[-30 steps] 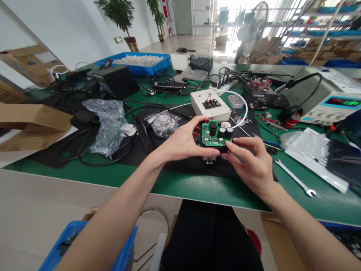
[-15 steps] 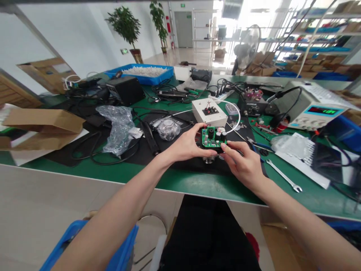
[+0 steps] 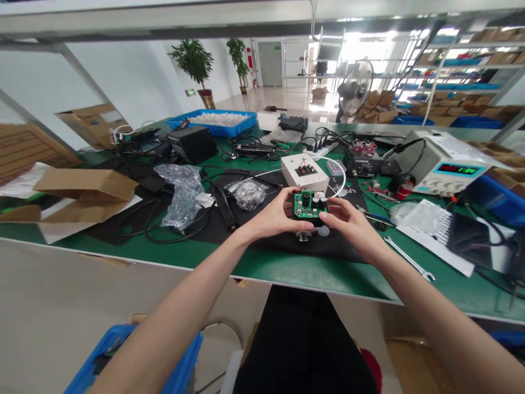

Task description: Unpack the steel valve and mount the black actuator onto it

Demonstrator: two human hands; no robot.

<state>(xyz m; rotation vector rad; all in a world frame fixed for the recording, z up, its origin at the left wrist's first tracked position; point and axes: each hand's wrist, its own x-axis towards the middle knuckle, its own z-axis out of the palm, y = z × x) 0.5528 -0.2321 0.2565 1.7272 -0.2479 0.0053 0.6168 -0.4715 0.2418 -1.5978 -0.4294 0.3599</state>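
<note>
A green circuit board with black cylindrical parts sits in a dark housing, held above the bench's front part. My left hand grips its left side, thumb along the front edge and fingers behind. My right hand closes on the right side, with the thumb at the front right corner. A round metal fitting shows below the housing. Just behind stands a white box with black and red terminals on top, and a white tube curves down on its right.
A wrench lies to the right, near a power supply with a lit display. Bubble wrap, a black cable-ended tool and a bagged round part lie left. A blue tray of white pieces stands behind.
The view has tilted upward, showing a shelf beam at the top. My right hand's fingers have moved from the board's front right corner to around its right side. My left hand keeps its hold.
</note>
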